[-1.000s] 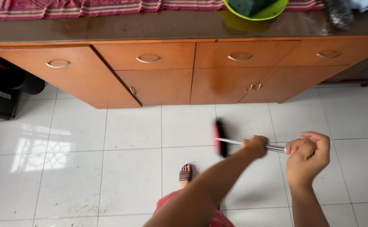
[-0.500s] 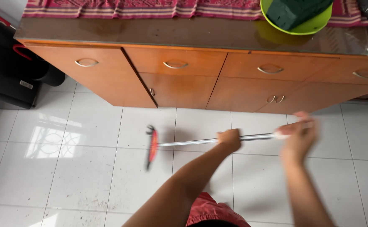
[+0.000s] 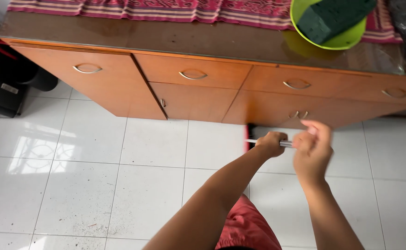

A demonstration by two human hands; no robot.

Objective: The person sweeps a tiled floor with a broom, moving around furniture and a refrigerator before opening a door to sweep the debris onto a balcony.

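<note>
Broom: the broom (image 3: 249, 137) is down on the floor, its dark, red-edged head right at the foot of the wooden cabinet, below the double doors; only a short stretch of the metal handle shows, the rest is covered by the hands.
Left hand: the left hand (image 3: 271, 142) has its grip wrapped fully round the handle, fist shut tight, nearest the broom head and just in front of the cabinet.
Right hand: the right hand (image 3: 312, 150) sits just behind the left on the same handle, fingers curled over its end; it is blurred, but the grip looks shut on the handle.
Cabinet: the wooden cabinet (image 3: 119, 88), orange-brown, carries curved metal pulls on its drawers and doors.
On the cabinet top: a striped red cloth (image 3: 166, 8) runs along the back, and a lime-green bowl (image 3: 339, 40) with a dark green block (image 3: 333, 16) inside stands toward the right end.
Floor: white floor tiles (image 3: 91, 185) lie in front of the cabinet, with specks of dirt low on the left.
Left of the cabinet: a black object (image 3: 3, 83) stands on the floor.
Person: a red garment (image 3: 247, 229) shows between the arms.
</note>
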